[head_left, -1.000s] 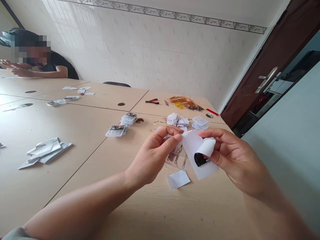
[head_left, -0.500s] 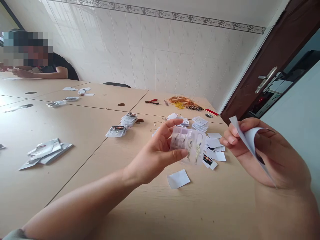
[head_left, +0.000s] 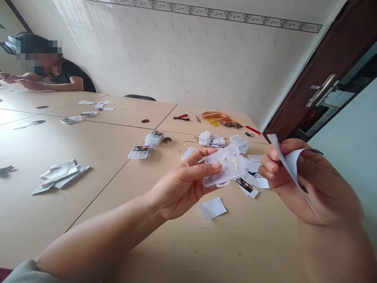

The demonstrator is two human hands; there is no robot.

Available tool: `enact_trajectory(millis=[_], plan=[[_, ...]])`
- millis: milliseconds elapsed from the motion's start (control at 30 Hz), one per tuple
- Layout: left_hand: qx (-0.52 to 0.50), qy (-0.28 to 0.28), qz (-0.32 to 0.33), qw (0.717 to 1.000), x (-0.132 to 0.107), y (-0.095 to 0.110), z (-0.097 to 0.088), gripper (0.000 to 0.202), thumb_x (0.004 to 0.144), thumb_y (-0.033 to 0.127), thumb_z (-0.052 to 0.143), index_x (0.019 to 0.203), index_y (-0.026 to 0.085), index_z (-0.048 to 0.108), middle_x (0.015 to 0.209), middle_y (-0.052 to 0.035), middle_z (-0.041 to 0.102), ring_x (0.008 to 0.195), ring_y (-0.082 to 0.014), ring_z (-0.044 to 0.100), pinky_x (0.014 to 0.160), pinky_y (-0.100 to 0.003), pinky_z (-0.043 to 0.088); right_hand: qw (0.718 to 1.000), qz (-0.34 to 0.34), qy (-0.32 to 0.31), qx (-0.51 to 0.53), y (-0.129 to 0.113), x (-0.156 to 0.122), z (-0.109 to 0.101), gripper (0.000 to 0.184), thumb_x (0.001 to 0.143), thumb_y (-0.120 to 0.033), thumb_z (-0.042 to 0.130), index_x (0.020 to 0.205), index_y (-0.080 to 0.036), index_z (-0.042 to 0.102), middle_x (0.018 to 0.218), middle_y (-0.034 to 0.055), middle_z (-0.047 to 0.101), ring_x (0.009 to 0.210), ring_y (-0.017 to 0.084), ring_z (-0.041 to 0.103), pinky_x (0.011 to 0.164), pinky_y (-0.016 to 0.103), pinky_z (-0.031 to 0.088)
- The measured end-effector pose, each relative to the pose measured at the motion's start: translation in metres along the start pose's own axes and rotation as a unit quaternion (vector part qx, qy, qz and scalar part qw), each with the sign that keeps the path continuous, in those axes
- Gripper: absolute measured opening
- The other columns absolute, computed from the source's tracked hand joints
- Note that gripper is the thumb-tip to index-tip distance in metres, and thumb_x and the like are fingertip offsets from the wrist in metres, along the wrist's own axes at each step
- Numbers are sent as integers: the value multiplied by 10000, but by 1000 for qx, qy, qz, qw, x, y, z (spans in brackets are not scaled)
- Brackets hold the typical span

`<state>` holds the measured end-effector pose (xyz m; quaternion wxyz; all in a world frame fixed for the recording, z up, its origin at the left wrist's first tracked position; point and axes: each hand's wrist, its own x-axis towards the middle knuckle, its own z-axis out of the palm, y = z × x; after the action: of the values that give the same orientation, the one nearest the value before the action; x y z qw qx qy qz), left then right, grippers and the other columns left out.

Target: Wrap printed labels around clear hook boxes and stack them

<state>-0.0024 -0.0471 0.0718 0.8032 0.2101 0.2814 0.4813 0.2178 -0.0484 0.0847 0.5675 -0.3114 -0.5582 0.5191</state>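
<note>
My left hand (head_left: 184, 184) pinches a small clear plastic case (head_left: 225, 166) with metal hooks inside, held flat above the wooden table (head_left: 206, 243). My right hand (head_left: 309, 184) is raised to the right and grips a curled white paper card (head_left: 288, 165) between thumb and fingers. The two hands are apart. Below the case lie loose white paper slips (head_left: 212, 207) and printed cards (head_left: 246, 185).
Stacks of packed cases (head_left: 141, 151) and cards (head_left: 210, 139) lie further back, with red pliers (head_left: 181, 117) and a bundle of orange wire (head_left: 219, 118). Silver bags (head_left: 60, 175) lie at left. Another person (head_left: 50, 72) sits at the far left. A dark door (head_left: 324, 74) stands right.
The paper card came away from the clear case: my right hand lifted it off to the right, while my left hand kept the case and turned it flatter.
</note>
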Motion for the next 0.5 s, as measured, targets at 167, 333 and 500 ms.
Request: enact_trajectory(millis=[167,333,500], plan=[[-1,-4,-3,1000,-2,0,0,257,884,-79,608,1025,135,613,888,-71,744,693,-126,765,663,-208,672,1000,27,3,3,5,-3,5,196,727,-483,894,782,-332,782,647,-33,560,584,88,500,491,179,410],[49,-26,13,998,0,0,-3,317,851,-52,668,1058,187,638,1087,-37,738,729,-131,768,604,-211,669,999,-15,-36,7,11,-3,16,112,792,-417,861,831,-342,787,652,-41,640,532,91,547,489,208,435],[66,-110,-18,992,3,-4,-10,128,975,115,617,910,130,726,951,-48,769,833,-132,780,749,-178,657,999,-24,-27,10,16,-2,27,111,789,-377,866,793,-300,786,661,-23,681,553,117,590,477,228,472]])
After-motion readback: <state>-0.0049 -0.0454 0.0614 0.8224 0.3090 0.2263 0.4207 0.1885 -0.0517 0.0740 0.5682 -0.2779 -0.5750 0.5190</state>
